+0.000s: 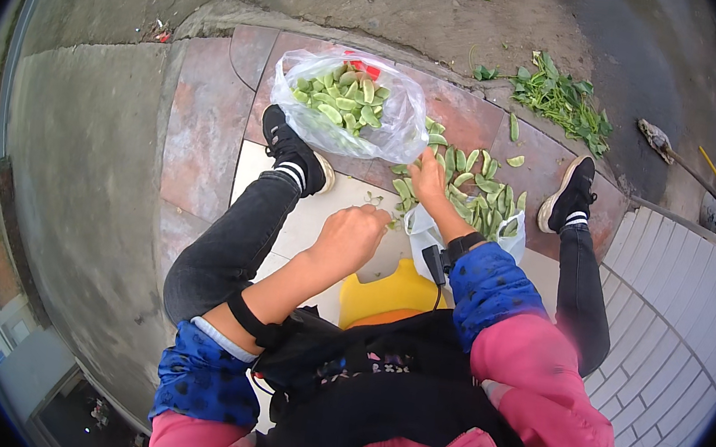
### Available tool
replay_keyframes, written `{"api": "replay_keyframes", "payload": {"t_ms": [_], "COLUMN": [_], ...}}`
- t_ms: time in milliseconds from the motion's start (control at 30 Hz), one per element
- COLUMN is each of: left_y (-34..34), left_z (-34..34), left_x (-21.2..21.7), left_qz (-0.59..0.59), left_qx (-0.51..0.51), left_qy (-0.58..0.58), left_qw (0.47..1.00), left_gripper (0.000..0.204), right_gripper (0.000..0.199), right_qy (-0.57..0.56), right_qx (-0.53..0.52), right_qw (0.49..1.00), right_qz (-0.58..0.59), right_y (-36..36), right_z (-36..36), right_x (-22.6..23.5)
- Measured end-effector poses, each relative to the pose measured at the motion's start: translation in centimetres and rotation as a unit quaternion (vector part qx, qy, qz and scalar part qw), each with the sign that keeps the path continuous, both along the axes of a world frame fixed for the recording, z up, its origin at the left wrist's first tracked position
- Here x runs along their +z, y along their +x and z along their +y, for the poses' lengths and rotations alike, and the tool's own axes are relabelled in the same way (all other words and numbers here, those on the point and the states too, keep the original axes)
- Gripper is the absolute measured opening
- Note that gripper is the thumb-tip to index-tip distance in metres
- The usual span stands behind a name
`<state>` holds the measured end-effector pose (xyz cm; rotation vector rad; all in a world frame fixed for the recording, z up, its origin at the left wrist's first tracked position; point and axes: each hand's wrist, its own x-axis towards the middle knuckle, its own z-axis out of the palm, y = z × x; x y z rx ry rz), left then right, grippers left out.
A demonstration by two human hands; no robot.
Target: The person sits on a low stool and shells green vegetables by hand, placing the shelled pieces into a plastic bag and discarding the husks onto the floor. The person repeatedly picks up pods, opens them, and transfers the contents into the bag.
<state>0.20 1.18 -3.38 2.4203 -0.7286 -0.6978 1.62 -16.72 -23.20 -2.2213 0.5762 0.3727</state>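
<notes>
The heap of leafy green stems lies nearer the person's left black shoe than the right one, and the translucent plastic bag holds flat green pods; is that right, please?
Not quite: the head view shows the heap of leafy green stems nearer the right black shoe; the translucent plastic bag does hold flat green pods.

Pale green pods (354,104) fill a clear, whitish bag (405,123) marked with a bright red patch (367,68), set on mottled reddish-brown tiles (467,117). Deeper green leaves (561,105) show against the grey-brown ground (91,167). Blue cuffs (211,388) with dark spots edge a pink jacket (550,360) beneath a black apron (335,424) with a small multicoloured print. Black socks (292,174) carry white stripes; black shoes (282,137) have pale soles, the trousers (228,240) are charcoal, and the seat (384,291) is yellow.
</notes>
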Motion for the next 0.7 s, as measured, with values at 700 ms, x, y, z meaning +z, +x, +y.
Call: {"api": "replay_keyframes", "payload": {"t_ms": [700], "left_y": [0.7], "left_z": [-3.4], "left_x": [6.3], "left_qz": [0.445], "left_qx": [0.075], "left_qy": [-0.218], "left_qw": [0.865], "left_gripper": [0.017], "right_gripper": [0.010], "right_qy": [0.004], "right_qx": [0.281], "right_qw": [0.908], "right_qz": [-0.312], "right_y": [-8.1], "right_z": [-5.2], "right_x": [26.2]}}
